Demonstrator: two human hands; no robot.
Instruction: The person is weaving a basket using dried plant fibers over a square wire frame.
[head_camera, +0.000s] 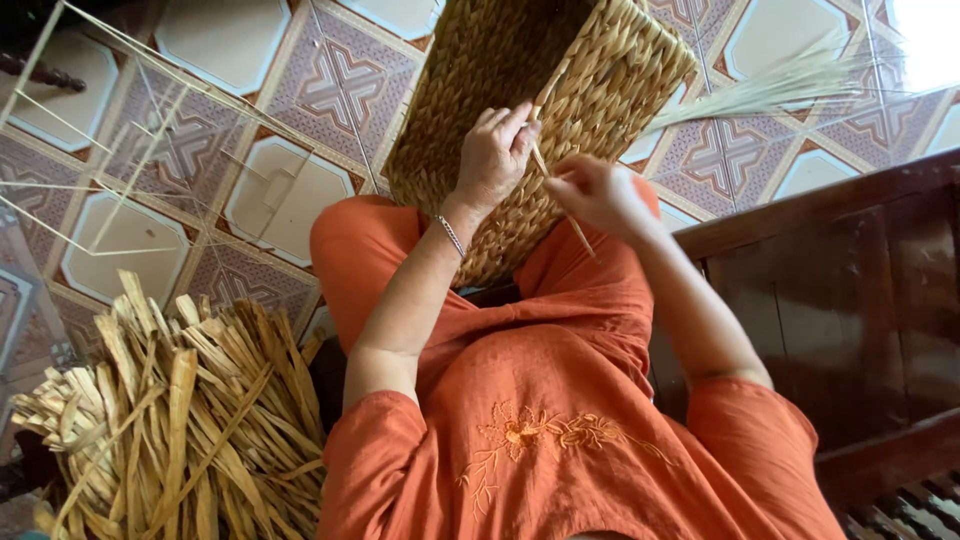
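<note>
Person's lap: orange cloth garment (560, 400) with embroidered flowers fills the near view; both forearms reach away from it toward the work.

Left hand (495, 155): fingers curled and pinching the pale flat fibre strand (548, 95) against the basket wall, a thin bracelet (450, 235) on the wrist.

Right hand (595, 190): loosely closed around the lower run of the same strand, just beside the left hand; whether the fingertips truly pinch it I cannot tell.

Strand axis: slanting, from upper left on the basket weave down toward the right knee, its free tail (583, 240) poking out below the right hand.

Large woven natural-fibre basket (520, 60): propped on the knees, directly beyond the hands and touching the left one; its long side runs away from the person, tilted leftward.

Nearer hand: the left sits on the basket; the right hangs a little clear of it.

Bundle of dried flat straw strips (180, 420): on the floor at the left side, well apart from both hands.

Thin wire frame (120, 170): farther left on the patterned tile floor (340, 80).

Dark wooden furniture (850, 300): along the right.
</note>
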